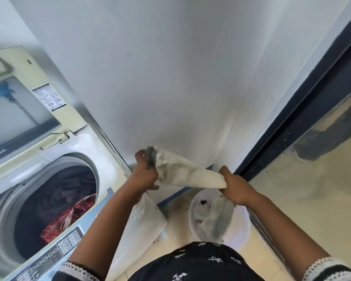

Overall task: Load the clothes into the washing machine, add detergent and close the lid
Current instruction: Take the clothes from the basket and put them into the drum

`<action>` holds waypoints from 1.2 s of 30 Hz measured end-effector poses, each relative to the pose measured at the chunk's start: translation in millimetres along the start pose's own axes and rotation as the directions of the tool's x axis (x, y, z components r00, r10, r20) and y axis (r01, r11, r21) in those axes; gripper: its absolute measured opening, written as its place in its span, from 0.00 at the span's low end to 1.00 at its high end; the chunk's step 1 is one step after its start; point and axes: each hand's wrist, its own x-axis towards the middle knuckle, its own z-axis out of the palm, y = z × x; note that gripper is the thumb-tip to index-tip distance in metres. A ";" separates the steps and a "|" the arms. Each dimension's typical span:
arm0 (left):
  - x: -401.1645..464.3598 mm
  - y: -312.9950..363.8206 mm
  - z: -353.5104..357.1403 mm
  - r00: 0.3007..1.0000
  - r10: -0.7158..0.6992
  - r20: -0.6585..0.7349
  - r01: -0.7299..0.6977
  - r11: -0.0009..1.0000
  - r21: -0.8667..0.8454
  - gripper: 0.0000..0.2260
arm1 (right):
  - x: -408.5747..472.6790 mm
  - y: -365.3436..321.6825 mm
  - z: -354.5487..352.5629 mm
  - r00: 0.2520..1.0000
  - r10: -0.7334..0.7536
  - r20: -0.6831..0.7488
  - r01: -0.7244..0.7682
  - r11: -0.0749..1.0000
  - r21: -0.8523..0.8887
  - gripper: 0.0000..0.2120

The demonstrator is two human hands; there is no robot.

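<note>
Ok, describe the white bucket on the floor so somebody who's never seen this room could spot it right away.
Start at the open top-loading washing machine on the left, then look right along the floor to the dark-framed glass door. The white bucket stands beside that door, under the right hand. Unlike the machine's dark and red load, it holds pale, greyish clothes.

- The washing machine drum mouth faces up, its lid raised behind it.
- Dark and red clothes part-fill the drum; room remains above them.
- A white basket stands on the floor beside the machine, near the wall.
</note>
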 end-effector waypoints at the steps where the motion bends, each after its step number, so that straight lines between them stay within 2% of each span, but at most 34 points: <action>1: 0.8 -7.7 -2.5 1.000 -0.014 -0.018 0.014 1.000 0.026 0.35 | -1.9 -2.4 -7.1 0.999 -0.003 -0.037 0.002 1.000 -0.029 0.10; 3: -4.4 -16.2 4.3 0.994 0.046 -0.103 -0.036 0.995 0.095 0.41 | -5.9 -14.1 -20.9 0.990 -0.033 -0.137 0.024 0.998 -0.064 0.08; 5: -11.5 -24.5 18.3 0.959 0.156 -0.236 -0.124 0.982 0.144 0.42 | -8.2 -30.9 -34.4 0.973 -0.062 -0.223 0.034 0.991 -0.127 0.06; 7: -15.1 -32.5 28.9 0.896 0.249 -0.367 -0.209 0.967 0.144 0.40 | -11.3 -45.2 -48.6 0.960 -0.064 -0.273 0.010 0.981 -0.194 0.05; 9: -12.4 -36.1 28.0 0.858 0.291 -0.423 -0.220 0.953 0.208 0.40 | -16.2 -52.0 -65.2 0.954 -0.054 -0.294 -0.032 0.959 -0.282 0.05; 12: -4.3 -38.6 12.6 0.886 0.293 -0.360 -0.170 0.926 0.336 0.38 | -23.5 -48.8 -83.2 0.946 0.031 -0.322 -0.172 0.893 -0.416 0.06; 15: -1.4 -38.2 10.0 0.853 0.402 -0.333 -0.266 0.883 0.386 0.26 | -29.7 -48.1 -81.4 0.938 0.090 -0.334 -0.263 0.811 -0.522 0.09; 16: -2.1 -36.9 14.2 0.858 0.424 -0.291 -0.304 0.875 0.377 0.23 | -31.5 -50.9 -77.2 0.942 0.095 -0.323 -0.266 0.799 -0.539 0.09; 18: -5.5 -34.5 32.0 0.915 0.387 -0.113 -0.330 0.879 0.344 0.28 | -35.1 -62.2 -69.4 0.951 0.070 -0.302 -0.232 0.808 -0.542 0.10; 19: -7.7 -33.3 43.8 0.938 0.347 0.012 -0.333 0.888 0.318 0.34 | -37.4 -70.6 -66.8 0.955 0.041 -0.295 -0.199 0.824 -0.530 0.10; 21: -13.6 -30.2 71.7 0.926 0.298 0.231 -0.343 0.919 0.192 0.41 | -43.9 -91.1 -64.9 0.961 -0.021 -0.276 -0.117 0.872 -0.475 0.10; 22: -17.1 -29.2 84.9 0.904 0.291 0.313 -0.337 0.936 0.104 0.42 | -48.3 -101.9 -64.7 0.962 -0.047 -0.268 -0.076 0.900 -0.428 0.10; 24: -21.7 -29.9 108.6 0.874 0.280 0.397 -0.321 0.946 0.038 0.40 | -57.3 -120.7 -62.6 0.958 -0.096 -0.271 0.008 0.951 -0.310 0.12; 27: -28.1 -22.7 120.7 0.874 0.246 0.419 -0.221 0.969 -0.106 0.19 | -67.4 -137.0 -64.2 0.937 -0.234 -0.261 0.194 0.967 -0.167 0.20; 29: -26.9 -20.2 116.6 0.892 0.238 0.384 -0.154 0.960 -0.236 0.12 | -71.4 -136.0 -74.6 0.920 -0.318 -0.228 0.314 0.948 -0.055 0.27; 30: -25.7 -19.5 110.8 0.902 0.230 0.365 -0.110 0.941 -0.321 0.10 | -73.7 -133.0 -80.7 0.915 -0.347 -0.207 0.365 0.929 0.054 0.30; 32: -22.5 -14.3 96.9 0.901 0.211 0.378 0.020 0.852 -0.523 0.09 | -79.4 -122.1 -90.8 0.903 -0.392 -0.178 0.430 0.821 0.375 0.35; 33: -19.3 -12.5 89.0 0.893 0.207 0.399 0.085 0.793 -0.603 0.10 | -80.3 -112.3 -92.1 0.898 -0.397 -0.192 0.439 0.767 0.467 0.38; 34: -15.6 -12.4 81.7 0.888 0.214 0.408 0.123 0.744 -0.657 0.14 | -79.4 -101.2 -90.9 0.898 -0.384 -0.213 0.439 0.773 0.459 0.43; 36: -11.2 -15.7 70.4 0.865 0.310 0.394 0.110 0.650 -0.752 0.21 | -73.3 -76.7 -81.2 0.935 -0.308 -0.174 0.349 0.887 0.303 0.52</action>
